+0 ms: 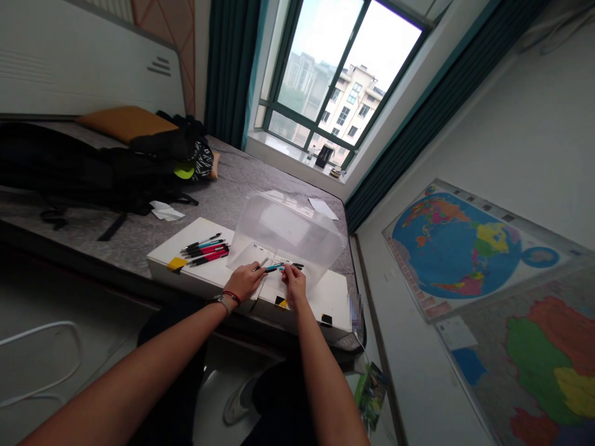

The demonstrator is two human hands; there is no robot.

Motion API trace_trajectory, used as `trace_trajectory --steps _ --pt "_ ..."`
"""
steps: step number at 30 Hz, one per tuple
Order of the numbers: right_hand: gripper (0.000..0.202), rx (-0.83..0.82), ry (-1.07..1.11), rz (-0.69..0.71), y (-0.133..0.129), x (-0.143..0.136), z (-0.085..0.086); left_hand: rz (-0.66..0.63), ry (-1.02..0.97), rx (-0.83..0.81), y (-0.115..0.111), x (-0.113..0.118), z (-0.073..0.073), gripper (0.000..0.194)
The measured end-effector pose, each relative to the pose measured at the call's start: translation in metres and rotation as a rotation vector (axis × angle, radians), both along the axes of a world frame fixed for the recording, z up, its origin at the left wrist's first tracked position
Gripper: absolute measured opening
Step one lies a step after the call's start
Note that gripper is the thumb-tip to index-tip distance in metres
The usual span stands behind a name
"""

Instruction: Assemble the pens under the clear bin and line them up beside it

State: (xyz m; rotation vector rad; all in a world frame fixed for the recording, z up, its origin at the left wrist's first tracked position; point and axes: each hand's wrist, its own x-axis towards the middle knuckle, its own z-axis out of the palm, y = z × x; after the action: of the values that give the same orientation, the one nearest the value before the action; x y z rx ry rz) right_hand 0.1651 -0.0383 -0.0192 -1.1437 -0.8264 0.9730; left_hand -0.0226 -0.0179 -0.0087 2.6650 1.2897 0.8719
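My left hand (245, 282), with bands round its wrist, is closed on a blue and black pen (272, 268) that points to the right. Close beside it, my right hand (294, 285) pinches a small light-blue piece at the pen's right end; whether it is a separate part I cannot tell. Both hands are at the mouth of a clear plastic bin (297, 232), which seems to lie on its side. A dark pen (297, 265) shows just behind my right fingers. Left of the hands, several black, red and blue pens (204, 251) lie in a loose pile.
White boxes (162, 254) with black and yellow tape carry the pens and bin on a grey marbled surface (232, 167). Black bags (83, 170) and a crumpled tissue (166, 211) lie to the left. A window (334, 80) is ahead; maps (455, 241) hang on the right wall.
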Motion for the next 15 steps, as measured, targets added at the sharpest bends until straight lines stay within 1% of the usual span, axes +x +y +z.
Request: trace_trajectory --steps 6,12,15 --pt "0.033 -0.031 0.031 0.001 -0.001 0.000 0.005 -0.012 -0.035 -0.032 0.001 0.000 0.000 0.039" --pt "0.049 -0.051 0.082 -0.017 -0.005 0.000 0.012 -0.017 -0.105 -0.069 0.002 0.001 -0.004 0.039" --pt "0.055 -0.052 0.124 -0.004 -0.004 0.001 0.013 -0.001 -0.139 -0.074 0.004 0.001 -0.008 0.040"
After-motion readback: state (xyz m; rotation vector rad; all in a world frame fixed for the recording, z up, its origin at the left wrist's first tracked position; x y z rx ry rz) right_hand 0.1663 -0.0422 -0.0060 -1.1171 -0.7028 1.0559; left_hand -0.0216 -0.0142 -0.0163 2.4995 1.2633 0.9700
